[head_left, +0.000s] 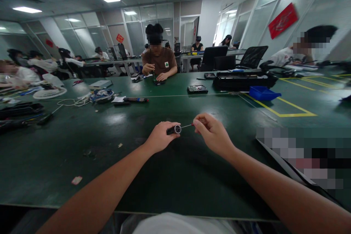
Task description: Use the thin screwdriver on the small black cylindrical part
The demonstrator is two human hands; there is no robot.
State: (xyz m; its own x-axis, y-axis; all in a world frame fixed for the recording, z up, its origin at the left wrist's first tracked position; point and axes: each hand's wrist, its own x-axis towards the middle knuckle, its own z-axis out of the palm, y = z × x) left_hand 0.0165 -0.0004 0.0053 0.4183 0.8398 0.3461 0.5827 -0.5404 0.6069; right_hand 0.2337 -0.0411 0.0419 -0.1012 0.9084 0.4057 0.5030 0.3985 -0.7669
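My left hand [161,136] is closed around a small black cylinder [172,130], whose round end with a pale rim faces right. What the cylinder belongs to I cannot tell. Opposite it, my right hand [211,129] pinches the red handle of a thin screwdriver [189,125]. The metal shaft points left, and its tip meets the cylinder's rimmed end or lies just at it. Both hands are held over the green tabletop [175,182], near its middle. The fingers of the right hand partly hide the handle.
A blue bin [263,93] and a long black housing [244,80] stand at the back right, near an opened metal-and-board device [197,89]. Tools [135,99], cables [76,100] and a white fan grille [49,93] lie back left. A co-worker [159,60] sits opposite.
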